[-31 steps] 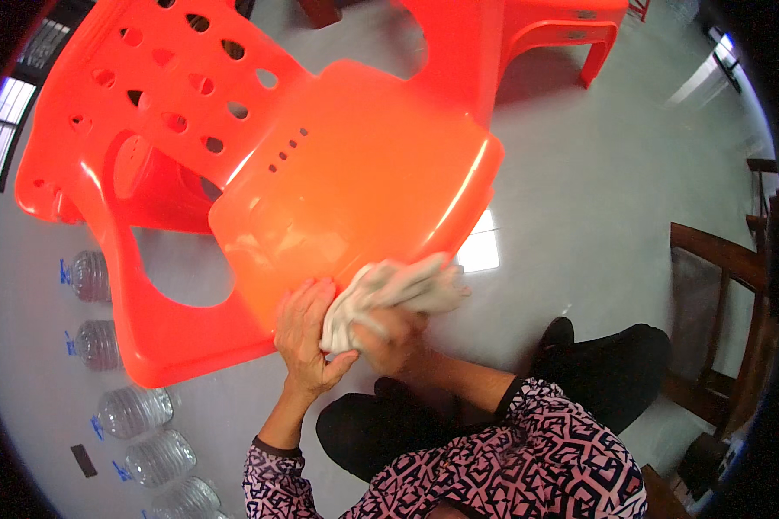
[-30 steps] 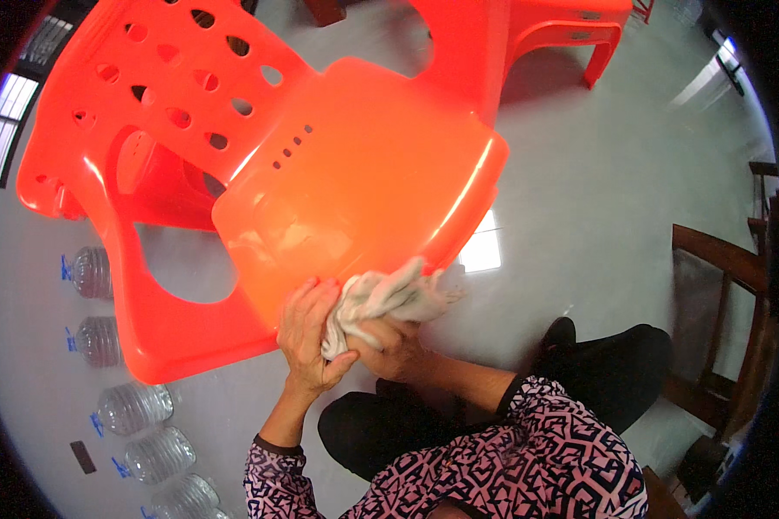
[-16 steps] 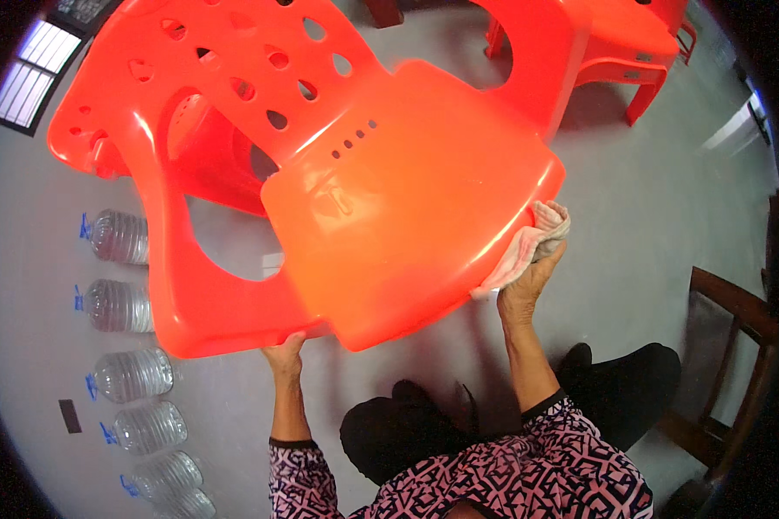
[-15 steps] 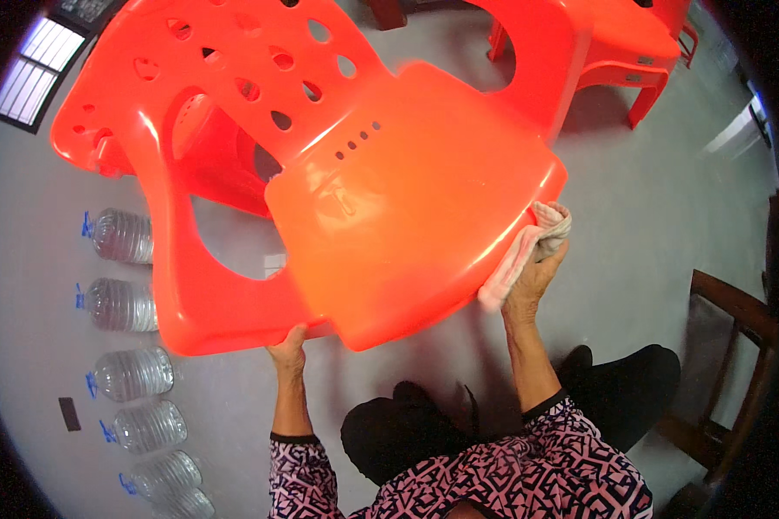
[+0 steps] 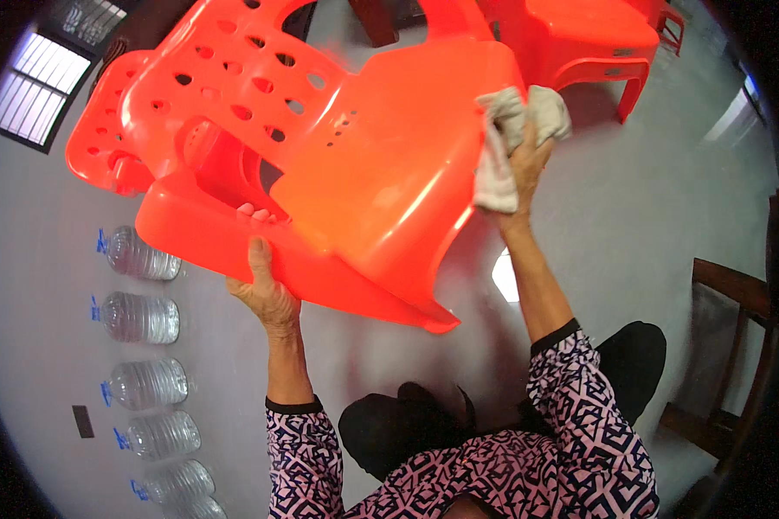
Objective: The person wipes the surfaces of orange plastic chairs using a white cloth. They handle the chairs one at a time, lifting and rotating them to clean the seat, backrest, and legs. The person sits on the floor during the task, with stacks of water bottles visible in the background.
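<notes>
A red-orange plastic armchair (image 5: 381, 147) with drop-shaped holes in its backrest is tilted in front of me. My left hand (image 5: 267, 285) grips its near-left armrest, thumb on the outer face and fingertips showing over the inner edge. At the seat's right side, my right hand (image 5: 525, 169) holds a crumpled pale cloth (image 5: 498, 164) against the edge. The cloth hangs down along that edge and covers part of the fingers.
Several clear water bottles (image 5: 143, 317) with blue caps line the floor at left. More red plastic chairs (image 5: 593, 43) stand at the far right and behind the armchair. A dark wooden chair (image 5: 729, 290) is at right, a barred window (image 5: 39, 86) at upper left.
The armchair has tipped, its near side now showing a front leg. My left hand has shifted up and left along the armrest. My right hand with the cloth has moved farther away.
</notes>
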Demonstrator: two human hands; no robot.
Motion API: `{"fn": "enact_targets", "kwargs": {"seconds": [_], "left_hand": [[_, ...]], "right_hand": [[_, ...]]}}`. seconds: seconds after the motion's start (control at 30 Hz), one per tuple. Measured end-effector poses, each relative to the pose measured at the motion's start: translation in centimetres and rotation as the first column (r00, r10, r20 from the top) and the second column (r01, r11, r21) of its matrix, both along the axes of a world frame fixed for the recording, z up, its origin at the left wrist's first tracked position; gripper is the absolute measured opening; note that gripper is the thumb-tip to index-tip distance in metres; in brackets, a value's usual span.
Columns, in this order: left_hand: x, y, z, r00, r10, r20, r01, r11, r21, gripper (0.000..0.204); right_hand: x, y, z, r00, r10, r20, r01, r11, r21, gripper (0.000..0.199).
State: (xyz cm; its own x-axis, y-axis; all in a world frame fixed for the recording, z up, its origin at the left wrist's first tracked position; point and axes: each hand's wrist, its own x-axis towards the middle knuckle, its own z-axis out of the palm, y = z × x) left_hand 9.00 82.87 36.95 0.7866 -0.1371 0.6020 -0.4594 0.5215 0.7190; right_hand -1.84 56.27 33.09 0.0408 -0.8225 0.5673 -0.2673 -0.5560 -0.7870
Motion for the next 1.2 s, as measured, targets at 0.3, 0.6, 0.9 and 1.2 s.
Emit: {"fn": "enact_targets", "kwargs": {"seconds": [0.3,0.6,0.9,1.2], "left_hand": [[2.0,-1.6,2.0,0.993,0.114,-0.034,-0.113,0.993,0.034,0.028],[2.3,-1.2,1.3,0.991,0.089,-0.104,-0.093,0.995,-0.038,0.033],[4.2,-0.4,0.4,0.992,0.037,-0.123,-0.042,0.998,-0.040,0.031],[2.3,-0.8,1.5,0.990,0.062,-0.129,-0.068,0.997,-0.040,0.027]], "right_hand": [[-3.1,11.9,-2.3,0.921,0.367,-0.128,-0.371,0.730,-0.574,0.049],[0.9,-1.7,3.7,0.984,0.181,-0.003,-0.172,0.934,-0.314,0.054],[0.7,0.0,0.7,0.909,0.417,-0.008,-0.390,0.843,-0.369,0.053],[-0.5,13.7,2.1,0.817,0.439,-0.373,-0.566,0.491,-0.662,0.040]]}}
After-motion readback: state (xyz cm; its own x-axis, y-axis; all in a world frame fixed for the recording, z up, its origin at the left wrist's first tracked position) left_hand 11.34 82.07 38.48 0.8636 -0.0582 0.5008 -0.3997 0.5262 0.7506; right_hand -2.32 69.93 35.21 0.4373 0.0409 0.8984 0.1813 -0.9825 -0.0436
